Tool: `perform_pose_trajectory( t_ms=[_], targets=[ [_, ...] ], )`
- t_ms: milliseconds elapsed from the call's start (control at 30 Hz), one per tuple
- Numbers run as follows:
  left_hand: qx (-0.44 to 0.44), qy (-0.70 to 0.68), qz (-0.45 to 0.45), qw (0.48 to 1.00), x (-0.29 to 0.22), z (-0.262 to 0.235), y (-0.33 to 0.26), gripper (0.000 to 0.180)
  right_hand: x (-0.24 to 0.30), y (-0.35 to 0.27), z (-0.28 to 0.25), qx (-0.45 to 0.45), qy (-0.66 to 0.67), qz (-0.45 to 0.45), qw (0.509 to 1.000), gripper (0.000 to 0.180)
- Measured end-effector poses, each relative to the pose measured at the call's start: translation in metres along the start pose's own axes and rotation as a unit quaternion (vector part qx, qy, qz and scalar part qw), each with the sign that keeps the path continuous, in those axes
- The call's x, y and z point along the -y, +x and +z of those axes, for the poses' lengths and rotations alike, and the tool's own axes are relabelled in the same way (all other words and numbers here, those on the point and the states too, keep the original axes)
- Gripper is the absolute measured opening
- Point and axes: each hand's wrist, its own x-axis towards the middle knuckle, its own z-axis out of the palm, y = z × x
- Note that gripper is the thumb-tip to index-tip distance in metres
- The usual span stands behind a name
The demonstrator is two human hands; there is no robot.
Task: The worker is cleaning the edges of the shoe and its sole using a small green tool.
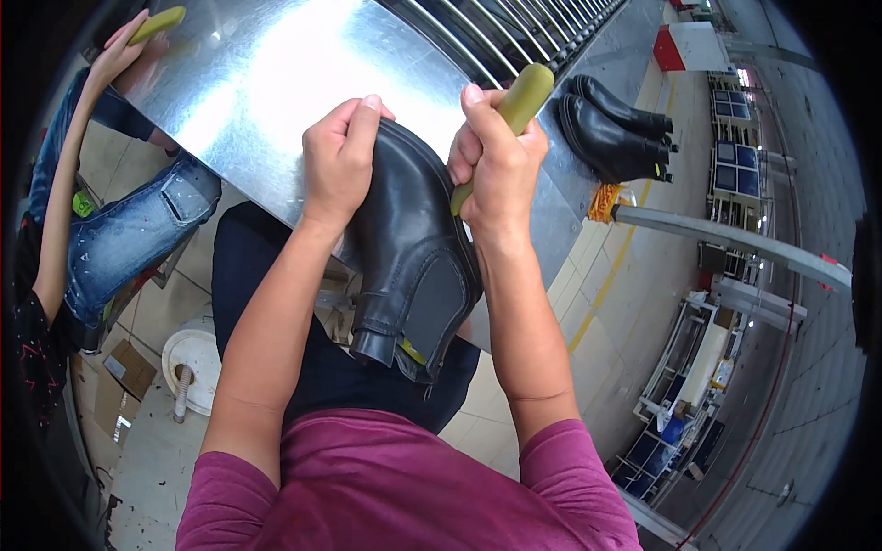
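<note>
A black ankle boot [404, 207] with an elastic side panel lies across my lap, against the edge of the metal table. Its toe points away from me and its heel toward me. My left hand [338, 163] is closed around the toe end, thumb up. In my right fist [501, 161] is an olive-green tool [527, 92] with a thick rounded end above the hand. Its narrower lower end reaches the boot's right side, along the sole edge. What kind of tool it is I cannot make out, as my fingers cover its middle.
Under my hands is a shiny metal table [230, 119], with a roller conveyor [514, 32] beyond. Black boots [611, 129] stand at its right end, near a grey rail [735, 239]. At left, a co-worker's hand [115, 55] holds a similar olive-green tool [158, 25]. A round white stool [193, 354] is below.
</note>
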Motion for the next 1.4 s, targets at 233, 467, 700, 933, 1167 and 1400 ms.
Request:
perform_pose_trajectory(
  t_ms=[233, 467, 700, 933, 1167, 1400],
  targets=[
    [-0.007, -0.011, 0.026, 1.0, 0.0, -0.003, 0.001, 0.035, 0.003, 0.016, 0.019, 0.036, -0.028, -0.017, 0.999, 0.022],
    [-0.012, -0.006, 0.043, 0.999, -0.002, -0.006, 0.002, 0.031, 0.003, 0.034, 0.041, 0.078, -0.001, -0.016, 0.997, 0.022],
    [-0.021, -0.004, 0.054, 0.998, -0.002, -0.007, 0.001, 0.031, -0.001, 0.041, 0.047, 0.092, 0.0, -0.003, 0.996, 0.026],
    [-0.024, 0.0, 0.062, 0.998, -0.004, -0.005, 0.006, 0.03, -0.001, 0.041, 0.051, 0.087, -0.002, -0.042, 0.995, 0.018],
    [-0.024, 0.001, 0.062, 0.998, -0.004, -0.005, 0.009, 0.029, -0.003, 0.043, 0.066, 0.078, 0.01, -0.062, 0.995, 0.018],
    [-0.007, 0.016, 0.055, 0.998, -0.006, -0.002, 0.001, 0.029, -0.011, 0.046, 0.065, 0.103, 0.111, -0.065, 0.986, 0.021]
  ],
)
